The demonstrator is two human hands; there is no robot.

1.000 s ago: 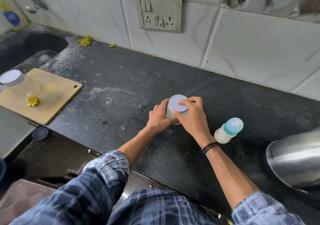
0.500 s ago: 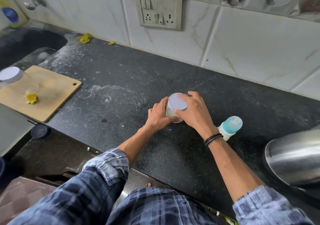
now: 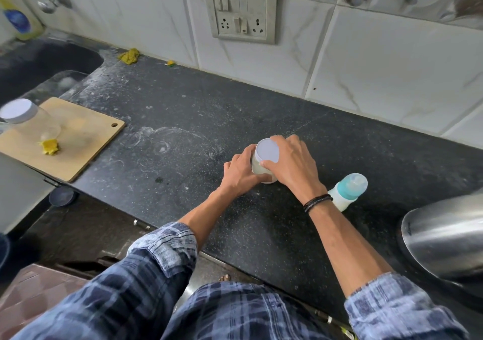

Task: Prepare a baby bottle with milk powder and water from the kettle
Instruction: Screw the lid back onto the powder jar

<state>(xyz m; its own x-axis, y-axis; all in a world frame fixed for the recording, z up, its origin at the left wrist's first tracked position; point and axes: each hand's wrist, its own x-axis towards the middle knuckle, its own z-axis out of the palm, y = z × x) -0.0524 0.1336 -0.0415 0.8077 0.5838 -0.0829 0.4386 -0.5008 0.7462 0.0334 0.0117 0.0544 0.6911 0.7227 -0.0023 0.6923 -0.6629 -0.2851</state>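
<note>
Milk powder jar (image 3: 257,169) stands mid-way across the black countertop (image 3: 183,109), body mostly hidden: my left hand (image 3: 241,175) wraps its near side, fingers curled round it; my right hand (image 3: 292,167) clamps the white lid (image 3: 266,151), thumb on the near edge, fingers over the far edge. Contents pale; level unreadable. Lid seated or loose: cannot tell. Baby bottle (image 3: 349,189), teal cap on, stands just right of my right wrist, which hides its lower left side. Steel kettle (image 3: 444,240) is at far right, cut off by the frame. Far left is a wooden cutting board (image 3: 83,141) carrying a second white-lidded jar (image 3: 23,116), blurred, and a yellow scrap (image 3: 49,147).
</note>
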